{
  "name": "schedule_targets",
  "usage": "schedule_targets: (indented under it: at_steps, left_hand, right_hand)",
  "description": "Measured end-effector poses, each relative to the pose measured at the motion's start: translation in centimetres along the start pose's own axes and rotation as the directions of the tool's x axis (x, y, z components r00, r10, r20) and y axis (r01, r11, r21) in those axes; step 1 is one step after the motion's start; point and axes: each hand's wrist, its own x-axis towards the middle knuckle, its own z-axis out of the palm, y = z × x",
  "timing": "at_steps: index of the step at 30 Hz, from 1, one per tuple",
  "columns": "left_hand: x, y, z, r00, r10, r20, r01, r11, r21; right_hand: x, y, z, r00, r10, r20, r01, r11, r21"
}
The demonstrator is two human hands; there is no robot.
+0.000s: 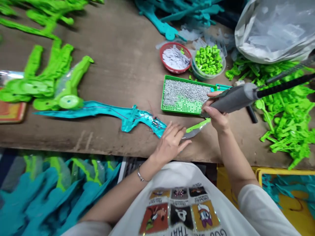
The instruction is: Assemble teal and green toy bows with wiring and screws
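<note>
A long teal plastic toy bow (103,113) lies across the brown table, with thin wires and small parts showing near its middle. My left hand (171,142) rests flat on its right end, fingers spread, beside a green and silver blade-shaped piece (197,129). My right hand (216,113) grips a grey electric screwdriver (236,96) with a black cord. The tool's tip points down at the edge of a green tray (167,95) filled with small silver screws.
A red basket (163,62) of white bits and a clear bowl (197,73) of green caps stand behind the tray. Green plastic parts (285,114) pile up at the right, green bows (49,82) at the left. A large plastic bag (273,29) sits at the back right.
</note>
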Motion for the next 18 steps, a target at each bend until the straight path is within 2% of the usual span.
schedule_targets:
  at_steps: [2,4,5,7,8,9,10,11,12,13,14,15,16,18]
  left_hand:
    - [-0.5,0.2,-1.8,0.996,0.084,-0.016,-0.084,0.996,-0.007]
    - [-1.2,-0.9,-4.4,0.988,0.115,-0.100,-0.110,0.993,0.046]
    - [-1.6,-2.1,-5.9,0.980,0.084,-0.180,-0.067,0.992,0.103]
    - [-2.6,-5.4,-8.9,0.942,-0.079,-0.325,0.158,0.962,0.224]
    - [-3.0,-7.2,-10.1,0.945,-0.167,-0.283,0.246,0.930,0.274]
    - [-3.5,-8.9,-11.1,0.955,-0.220,-0.200,0.274,0.912,0.305]
    - [-4.0,-10.4,-11.8,0.965,-0.238,-0.114,0.263,0.910,0.320]
    - [-4.4,-11.4,-12.3,0.970,-0.239,-0.031,0.237,0.917,0.320]
    - [-4.7,-12.1,-12.4,0.974,-0.225,0.032,0.205,0.930,0.306]
    - [-5.0,-12.4,-12.4,0.976,-0.206,0.069,0.179,0.941,0.286]
    - [-5.1,-12.4,-12.2,0.979,-0.189,0.081,0.161,0.951,0.264]
    - [-5.2,-12.2,-11.9,0.981,-0.177,0.078,0.153,0.958,0.243]
    - [-5.2,-11.7,-11.5,0.984,-0.168,0.068,0.149,0.964,0.221]
    - [-5.0,-10.4,-10.6,0.987,-0.152,0.060,0.140,0.975,0.175]
  right_hand:
    - [0.1,-0.1,1.0,0.999,0.012,-0.037,-0.014,0.998,-0.059]
    - [0.1,-0.3,1.5,0.998,0.022,-0.059,-0.029,0.992,-0.124]
    - [-0.1,-0.4,1.7,0.997,0.014,-0.072,-0.025,0.988,-0.152]
    - [-1.0,-0.6,2.1,0.984,-0.065,-0.165,0.029,0.977,-0.211]
    - [-1.8,-0.7,2.4,0.957,-0.139,-0.254,0.073,0.965,-0.250]
    - [-2.9,-0.7,2.9,0.912,-0.220,-0.346,0.115,0.948,-0.297]
    - [-4.1,-0.7,3.4,0.870,-0.287,-0.401,0.143,0.925,-0.352]
    - [-5.4,-0.7,4.1,0.862,-0.324,-0.390,0.153,0.899,-0.410]
    - [-6.8,-0.6,4.8,0.894,-0.325,-0.308,0.155,0.870,-0.467]
    - [-8.2,-0.5,5.5,0.949,-0.276,-0.154,0.159,0.838,-0.522]
    - [-9.4,-0.4,6.0,0.981,-0.191,0.024,0.170,0.801,-0.573]
    - [-10.4,-0.3,6.4,0.979,-0.095,0.180,0.188,0.763,-0.618]
    - [-11.2,-0.3,6.5,0.960,-0.015,0.281,0.204,0.726,-0.657]
    - [-12.3,-0.3,5.8,0.939,0.084,0.333,0.197,0.661,-0.724]
